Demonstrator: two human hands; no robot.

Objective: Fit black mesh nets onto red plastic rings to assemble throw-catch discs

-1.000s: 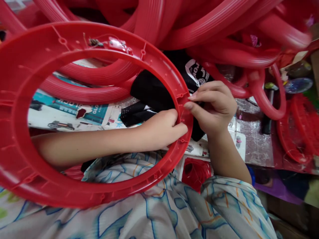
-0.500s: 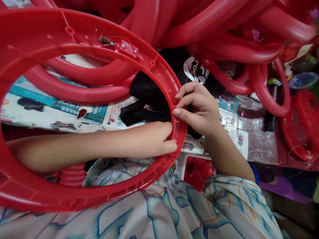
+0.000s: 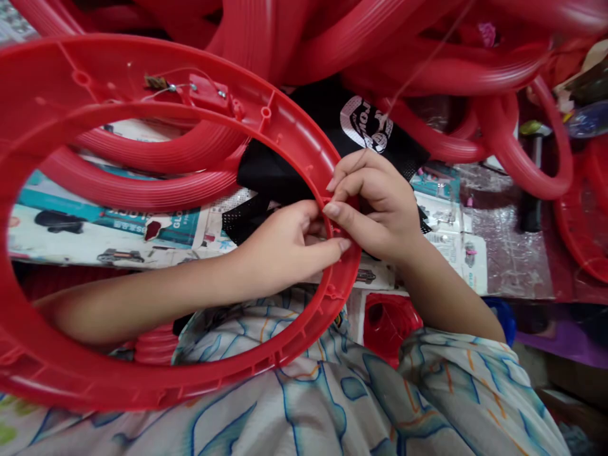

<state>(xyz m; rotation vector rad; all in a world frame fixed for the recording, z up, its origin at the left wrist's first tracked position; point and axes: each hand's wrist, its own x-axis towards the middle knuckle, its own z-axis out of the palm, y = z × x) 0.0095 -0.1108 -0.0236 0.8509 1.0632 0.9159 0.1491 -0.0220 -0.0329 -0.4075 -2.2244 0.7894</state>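
Note:
A large red plastic ring point(image 3: 294, 136) fills the left and middle of the view, its ribbed inner face toward me. My left hand point(image 3: 289, 247) reaches through the ring's opening and pinches its right rim. My right hand point(image 3: 375, 206) closes on the same stretch of rim from outside, fingertips pressed together against the left thumb. A thin wire point(image 3: 427, 60) runs up and to the right from my right fingers. A small red box with wires point(image 3: 209, 92) sits on the ring's upper rim.
A heap of red ribbed rings point(image 3: 380, 38) crowds the top. Black cloth with a white logo point(image 3: 368, 130) lies behind my hands on printed paper point(image 3: 109, 231). A red spool point(image 3: 387, 323) sits below; a black-handled tool point(image 3: 529, 190) lies at right.
The ring has turned slightly and its box with wires has shifted left. My left hand has slid up the rim to meet my right fingers, which now pinch closer together.

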